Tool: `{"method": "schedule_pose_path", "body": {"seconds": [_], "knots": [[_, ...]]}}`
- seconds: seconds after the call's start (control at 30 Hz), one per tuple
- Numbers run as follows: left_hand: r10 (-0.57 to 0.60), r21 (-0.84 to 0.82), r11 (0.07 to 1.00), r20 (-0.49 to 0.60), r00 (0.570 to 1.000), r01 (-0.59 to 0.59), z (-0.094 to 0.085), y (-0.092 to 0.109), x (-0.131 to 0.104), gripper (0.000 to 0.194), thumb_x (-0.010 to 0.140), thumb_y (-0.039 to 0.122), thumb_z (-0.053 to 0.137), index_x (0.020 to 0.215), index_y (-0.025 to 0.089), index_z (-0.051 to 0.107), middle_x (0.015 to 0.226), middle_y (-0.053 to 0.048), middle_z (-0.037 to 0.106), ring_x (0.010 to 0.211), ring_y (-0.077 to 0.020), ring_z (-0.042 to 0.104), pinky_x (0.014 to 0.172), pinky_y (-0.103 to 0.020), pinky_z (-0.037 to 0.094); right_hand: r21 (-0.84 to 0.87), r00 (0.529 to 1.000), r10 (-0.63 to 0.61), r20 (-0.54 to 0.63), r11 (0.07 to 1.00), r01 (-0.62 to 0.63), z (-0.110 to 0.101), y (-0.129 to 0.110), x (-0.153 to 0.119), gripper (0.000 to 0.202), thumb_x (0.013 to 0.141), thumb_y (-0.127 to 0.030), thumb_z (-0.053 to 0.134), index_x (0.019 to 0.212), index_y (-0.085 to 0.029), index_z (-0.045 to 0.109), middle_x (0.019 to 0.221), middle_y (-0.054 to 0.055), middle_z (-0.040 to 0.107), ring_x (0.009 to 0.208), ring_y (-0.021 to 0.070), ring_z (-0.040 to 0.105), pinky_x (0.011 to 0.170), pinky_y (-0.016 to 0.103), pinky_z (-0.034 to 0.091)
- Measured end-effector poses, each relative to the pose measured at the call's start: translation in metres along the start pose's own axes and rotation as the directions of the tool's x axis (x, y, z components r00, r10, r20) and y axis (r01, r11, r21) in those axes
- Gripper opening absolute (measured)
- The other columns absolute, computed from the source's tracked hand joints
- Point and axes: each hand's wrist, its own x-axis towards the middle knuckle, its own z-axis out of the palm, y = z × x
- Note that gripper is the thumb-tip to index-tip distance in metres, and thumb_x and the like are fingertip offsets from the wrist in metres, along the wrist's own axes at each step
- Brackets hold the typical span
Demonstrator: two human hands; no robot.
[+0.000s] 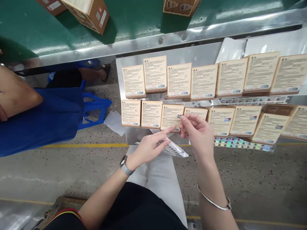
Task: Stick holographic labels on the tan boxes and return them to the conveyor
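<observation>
Between thumb and index finger, my right hand (198,134) pinches a small shiny holographic sticker (179,117) over the third box (170,115) in the near row. My left hand (151,146) has its fingers stretched out, with the index fingertip at that box's lower edge. Below the left hand, a silvery sticker sheet (176,150) with a grid pattern sticks out past the table edge; whether the hand grips it is hidden. Just behind my right hand is another cream box (196,111), partly covered. Boxes farther right, such as this one (220,123), bear shiny stickers.
A far row of cream boxes (178,80) stands on the grey table (134,135). Holographic sheets (244,143) lie under the right-hand boxes. Beyond a metal rail (144,44), brown boxes (88,14) sit on a green surface. A person in blue (40,118) is at left by a blue stool (96,107).
</observation>
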Motion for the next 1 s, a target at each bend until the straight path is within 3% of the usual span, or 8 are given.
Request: {"method": "schedule_pose_path", "body": {"seconds": [0.13, 0.53, 0.67, 0.8, 0.93, 1.0], "knots": [[-0.001, -0.006, 1.0, 0.019, 1.0, 0.001, -0.001, 0.0, 0.001, 0.028, 0.101, 0.033, 0.043, 0.077, 0.022, 0.054, 0.151, -0.001, 0.047, 0.121, -0.024, 0.063, 0.099, -0.035, 0.05, -0.072, 0.998, -0.013, 0.062, 0.997, 0.018, -0.002, -0.002, 0.001, 0.033, 0.071, -0.048, 0.077, 0.08, -0.019, 0.064, 0.052, -0.006, 0.059, 0.032, 0.006, 0.045, 0.034, 0.021, 0.033], [0.016, -0.071, 0.997, 0.014, 1.0, -0.015, -0.001, 0.0, 0.002, 0.027, 0.1, 0.028, 0.045, 0.074, 0.022, 0.051, 0.149, -0.001, 0.05, 0.124, -0.0236, 0.061, 0.097, -0.033, 0.049, -0.157, 0.997, -0.068, 0.03, 0.985, 0.072, 0.0, 0.003, 0.002, 0.028, 0.078, -0.045, 0.073, 0.08, -0.02, 0.061, 0.049, -0.007, 0.057, 0.03, 0.0061, 0.042, 0.032, 0.021, 0.031], [0.007, -0.063, 0.998, 0.021, 1.0, -0.005, -0.001, 0.0, 0.002, 0.028, 0.1, 0.03, 0.045, 0.074, 0.022, 0.051, 0.151, 0.0, 0.047, 0.122, -0.0236, 0.062, 0.091, -0.032, 0.049, -0.364, 0.979, -0.202, -0.041, 0.915, 0.174, 0.006, 0.009, -0.002, 0.02, 0.085, -0.04, 0.066, 0.081, -0.022, 0.06, 0.047, -0.009, 0.055, 0.03, 0.0077, 0.043, 0.037, 0.024, 0.035], [-0.003, -0.014, 1.0, 0.019, 1.0, 0.004, 0.0, -0.001, 0.002, 0.029, 0.1, 0.029, 0.045, 0.073, 0.021, 0.051, 0.153, 0.0, 0.043, 0.103, -0.0205, 0.069, 0.081, -0.031, 0.05, -0.521, 0.929, -0.347, -0.13, 0.821, 0.233, 0.016, 0.013, -0.004, 0.015, 0.089, -0.037, 0.063, 0.086, -0.023, 0.057, 0.046, -0.009, 0.055, 0.033, 0.0104, 0.048, 0.045, 0.027, 0.039], [0.03, -0.036, 0.999, 0.001, 1.0, -0.03, 0.002, 0.001, 0.003, 0.028, 0.1, 0.029, 0.045, 0.077, 0.021, 0.058, 0.152, 0.0, 0.045, 0.11, -0.022, 0.067, 0.084, -0.031, 0.05, -0.438, 0.898, -0.378, -0.226, 0.862, 0.253, 0.013, 0.009, -0.005, 0.027, 0.089, -0.036, 0.064, 0.109, -0.022, 0.052, 0.049, -0.01, 0.056, 0.033, 0.0119, 0.048, 0.041, 0.028, 0.038], [0.031, -0.082, 0.996, -0.033, 0.999, -0.033, 0.001, 0.004, 0.002, 0.028, 0.1, 0.03, 0.045, 0.082, 0.022, 0.064, 0.15, -0.001, 0.049, 0.114, -0.0239, 0.065, 0.087, -0.033, 0.05, -0.389, 0.909, -0.377, -0.179, 0.876, 0.286, 0.002, 0.003, -0.007, 0.024, 0.09, -0.038, 0.063, 0.107, -0.023, 0.055, 0.05, -0.01, 0.055, 0.033, 0.0111, 0.045, 0.038, 0.026, 0.036]]}}
